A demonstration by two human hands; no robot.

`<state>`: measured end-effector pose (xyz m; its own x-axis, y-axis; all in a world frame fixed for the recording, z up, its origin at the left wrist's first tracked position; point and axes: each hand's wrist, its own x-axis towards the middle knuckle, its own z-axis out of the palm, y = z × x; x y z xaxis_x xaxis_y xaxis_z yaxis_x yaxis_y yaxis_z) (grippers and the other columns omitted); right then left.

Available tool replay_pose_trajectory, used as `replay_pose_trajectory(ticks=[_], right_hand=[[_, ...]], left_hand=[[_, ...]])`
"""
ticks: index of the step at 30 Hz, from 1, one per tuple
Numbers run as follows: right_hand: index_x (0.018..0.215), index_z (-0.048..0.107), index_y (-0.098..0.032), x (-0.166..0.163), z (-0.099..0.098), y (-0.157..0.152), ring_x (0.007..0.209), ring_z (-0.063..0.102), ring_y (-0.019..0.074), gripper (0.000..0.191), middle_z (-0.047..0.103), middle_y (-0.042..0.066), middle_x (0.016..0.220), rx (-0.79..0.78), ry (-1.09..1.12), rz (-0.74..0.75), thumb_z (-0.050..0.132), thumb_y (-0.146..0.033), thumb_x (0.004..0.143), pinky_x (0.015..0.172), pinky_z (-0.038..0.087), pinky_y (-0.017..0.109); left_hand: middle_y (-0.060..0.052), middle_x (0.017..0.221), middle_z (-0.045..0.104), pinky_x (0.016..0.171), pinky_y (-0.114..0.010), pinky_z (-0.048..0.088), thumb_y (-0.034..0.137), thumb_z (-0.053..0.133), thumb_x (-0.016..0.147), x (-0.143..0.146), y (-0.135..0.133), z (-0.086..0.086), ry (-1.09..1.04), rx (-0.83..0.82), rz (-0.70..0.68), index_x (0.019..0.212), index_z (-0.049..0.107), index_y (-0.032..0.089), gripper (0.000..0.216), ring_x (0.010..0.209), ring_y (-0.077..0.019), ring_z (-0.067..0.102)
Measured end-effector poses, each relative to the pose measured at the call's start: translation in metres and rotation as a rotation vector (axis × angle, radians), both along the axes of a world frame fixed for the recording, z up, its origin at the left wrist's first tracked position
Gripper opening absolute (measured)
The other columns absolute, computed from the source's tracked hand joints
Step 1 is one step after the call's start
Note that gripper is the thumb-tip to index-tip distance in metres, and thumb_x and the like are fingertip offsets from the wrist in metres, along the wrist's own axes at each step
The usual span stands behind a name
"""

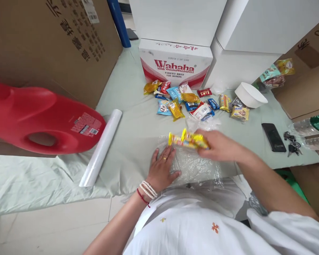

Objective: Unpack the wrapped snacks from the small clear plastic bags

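Observation:
My right hand (215,145) is closed around yellow-wrapped snack bars (187,139), held just above a sheet of clear plastic film (194,164). Flat on the film's left edge rests my left hand (162,166), fingers spread, holding nothing. A pile of wrapped snacks in yellow, blue, red and white packets (176,109) lies beyond both hands. To the right of that pile are a yellow packet (224,102) and a yellow biscuit packet (240,113). Part of the bars is hidden by my right fingers.
A roll of white film (102,147) lies at left, beside a red plastic jug (50,120). A Wahaha carton (175,63) stands behind the snacks. At right are a white bowl (251,95), a phone (273,137), keys (294,148) and plastic bottles (303,127).

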<state>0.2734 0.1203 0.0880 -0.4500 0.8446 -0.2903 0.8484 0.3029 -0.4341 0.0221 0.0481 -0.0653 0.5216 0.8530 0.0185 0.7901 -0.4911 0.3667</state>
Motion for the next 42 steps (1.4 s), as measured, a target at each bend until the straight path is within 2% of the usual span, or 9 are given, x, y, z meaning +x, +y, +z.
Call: replay_pose_trajectory(ticks=[4, 7, 12, 16, 23, 31, 34, 39, 42], right_hand=[[0.105, 0.062, -0.024, 0.003, -0.058, -0.046, 0.088, 0.066, 0.0257, 0.020, 0.071, 0.007, 0.100, -0.067, -0.149, 0.000, 0.064, -0.025, 0.085, 0.063, 0.034, 0.031], [0.114, 0.061, -0.022, 0.017, -0.079, -0.049, 0.098, 0.066, 0.0267, 0.024, 0.069, 0.010, 0.113, -0.038, -0.181, -0.054, 0.063, -0.026, 0.090, 0.064, 0.035, 0.031], [0.111, 0.063, -0.024, 0.034, -0.050, -0.050, 0.093, 0.065, 0.0269, 0.029, 0.068, 0.010, 0.111, -0.016, -0.156, -0.124, 0.068, -0.046, 0.093, 0.065, 0.037, 0.032], [0.111, 0.062, -0.025, 0.012, -0.031, -0.050, 0.103, 0.062, 0.0300, 0.027, 0.068, 0.012, 0.110, 0.129, -0.154, -0.130, 0.063, -0.047, 0.097, 0.071, 0.041, 0.034], [0.120, 0.061, -0.017, -0.043, -0.077, -0.036, 0.115, 0.056, 0.0323, 0.027, 0.066, 0.016, 0.121, 0.154, -0.337, 0.026, 0.061, -0.030, 0.097, 0.087, 0.045, 0.040], [0.116, 0.062, -0.017, -0.029, -0.045, -0.045, 0.110, 0.054, 0.0318, 0.029, 0.066, 0.014, 0.114, 0.242, -0.282, 0.135, 0.069, -0.032, 0.092, 0.088, 0.041, 0.041], [0.120, 0.062, -0.017, -0.040, -0.056, -0.048, 0.113, 0.053, 0.0326, 0.033, 0.066, 0.014, 0.115, 0.199, -0.260, 0.223, 0.070, -0.033, 0.092, 0.090, 0.042, 0.042], [0.143, 0.054, -0.018, -0.041, -0.085, -0.048, 0.119, 0.053, 0.0329, 0.067, 0.061, 0.015, 0.134, 0.176, -0.164, 0.207, 0.079, -0.044, 0.086, 0.095, 0.046, 0.045], [0.145, 0.053, -0.015, -0.039, -0.093, -0.047, 0.132, 0.047, 0.0329, 0.066, 0.056, 0.016, 0.144, 0.223, -0.078, 0.254, 0.077, -0.042, 0.089, 0.109, 0.041, 0.048]], left_hand=[[-0.020, 0.169, 0.029, 0.127, -0.060, 0.018, 0.054, 0.063, 0.089, -0.006, 0.006, 0.001, 0.034, -0.021, -0.018, 0.160, 0.035, 0.013, 0.086, 0.155, -0.0351, 0.032], [-0.017, 0.168, 0.032, 0.125, -0.068, 0.014, 0.054, 0.060, 0.092, -0.013, 0.009, 0.004, 0.088, -0.026, -0.013, 0.159, 0.038, 0.017, 0.080, 0.157, -0.0379, 0.028], [-0.016, 0.167, 0.034, 0.121, -0.077, 0.004, 0.057, 0.054, 0.096, -0.019, 0.011, 0.007, 0.160, -0.048, 0.001, 0.161, 0.035, 0.021, 0.077, 0.156, -0.0388, 0.028], [-0.018, 0.168, 0.032, 0.121, -0.076, 0.006, 0.058, 0.054, 0.095, -0.019, 0.008, 0.007, 0.187, -0.038, 0.021, 0.163, 0.032, 0.020, 0.080, 0.156, -0.0391, 0.028], [-0.018, 0.167, 0.032, 0.122, -0.075, 0.010, 0.058, 0.055, 0.094, -0.019, 0.004, 0.008, 0.195, -0.038, 0.050, 0.164, 0.028, 0.019, 0.085, 0.155, -0.0401, 0.030], [-0.014, 0.169, 0.028, 0.123, -0.074, 0.008, 0.062, 0.057, 0.091, -0.015, 0.006, 0.011, 0.194, -0.102, 0.090, 0.165, 0.023, 0.021, 0.092, 0.158, -0.0389, 0.025], [-0.015, 0.170, 0.027, 0.123, -0.074, 0.007, 0.061, 0.057, 0.091, -0.019, 0.005, 0.009, 0.173, -0.107, 0.097, 0.166, 0.022, 0.021, 0.091, 0.158, -0.0378, 0.025], [-0.018, 0.169, 0.029, 0.123, -0.073, 0.007, 0.061, 0.059, 0.089, -0.026, 0.002, 0.004, 0.133, -0.077, 0.087, 0.165, 0.023, 0.020, 0.094, 0.157, -0.0397, 0.027], [-0.019, 0.167, 0.032, 0.122, -0.076, 0.005, 0.062, 0.061, 0.088, -0.025, 0.002, 0.003, 0.130, -0.055, 0.062, 0.164, 0.027, 0.019, 0.094, 0.156, -0.0422, 0.027]])
